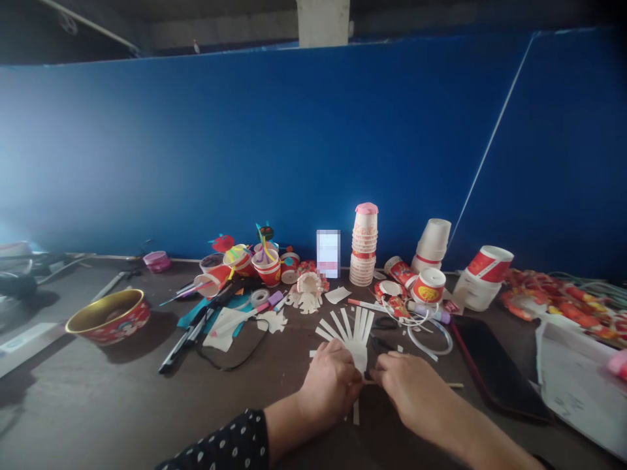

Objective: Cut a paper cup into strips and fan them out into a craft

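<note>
A white paper cup cut into fanned-out strips (358, 331) lies low in the middle of the head view. My left hand (333, 375) is closed on its near side, fingers curled over the strips. Close by on the right, my right hand (392, 378) has its fingertips pinched together at the cup's edge. What those fingertips hold is too small to make out. Dark looped handles, seemingly of scissors (386, 323), lie just beyond my right hand. A thin stick (455, 385) shows beside my right forearm.
A tall stack of paper cups (364, 254) stands at the back, near a blurred bright screen (328, 254). Red-and-white cups (428, 285) sit on the right, before a dark tablet-like slab (494, 365). A red-and-gold bowl (110, 318) and black pens (183, 343) are at left.
</note>
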Demonstrator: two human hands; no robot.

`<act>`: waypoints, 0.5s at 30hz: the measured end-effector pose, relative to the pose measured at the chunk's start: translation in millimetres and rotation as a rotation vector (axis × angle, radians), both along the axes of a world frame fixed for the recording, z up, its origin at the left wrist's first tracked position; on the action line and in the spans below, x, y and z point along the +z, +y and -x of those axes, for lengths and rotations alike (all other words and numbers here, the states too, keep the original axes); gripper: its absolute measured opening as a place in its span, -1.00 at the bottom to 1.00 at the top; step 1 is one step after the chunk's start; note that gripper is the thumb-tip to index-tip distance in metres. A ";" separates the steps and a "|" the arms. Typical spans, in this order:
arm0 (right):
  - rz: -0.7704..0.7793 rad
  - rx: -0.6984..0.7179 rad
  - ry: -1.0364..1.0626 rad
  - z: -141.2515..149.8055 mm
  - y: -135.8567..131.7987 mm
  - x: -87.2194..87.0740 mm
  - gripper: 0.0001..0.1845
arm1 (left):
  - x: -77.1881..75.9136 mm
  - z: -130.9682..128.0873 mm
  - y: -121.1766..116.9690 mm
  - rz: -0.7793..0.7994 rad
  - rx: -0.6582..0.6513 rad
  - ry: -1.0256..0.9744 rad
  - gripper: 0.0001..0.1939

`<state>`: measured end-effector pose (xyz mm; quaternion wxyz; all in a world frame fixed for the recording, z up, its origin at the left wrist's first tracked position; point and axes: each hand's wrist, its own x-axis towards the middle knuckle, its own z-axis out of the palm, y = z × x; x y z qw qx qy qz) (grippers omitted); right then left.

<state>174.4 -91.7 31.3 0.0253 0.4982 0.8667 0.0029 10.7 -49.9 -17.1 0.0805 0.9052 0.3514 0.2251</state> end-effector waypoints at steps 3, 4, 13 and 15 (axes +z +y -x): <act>0.017 0.042 0.031 1.0 -1.4 0.8 -0.76 | -1.5 1.1 0.6 -0.017 -0.017 -0.002 -0.84; 0.019 0.058 0.030 2.7 -1.7 -1.3 -0.77 | -1.4 1.6 0.5 -0.015 -0.021 0.001 -0.86; -0.131 0.107 -0.030 9.0 0.6 -26.5 -0.79 | 5.3 3.5 -3.8 0.041 -0.003 -0.067 -0.92; -0.138 0.104 -0.033 8.3 1.3 -26.5 -0.80 | 4.2 3.9 -3.8 0.050 0.019 -0.102 -0.96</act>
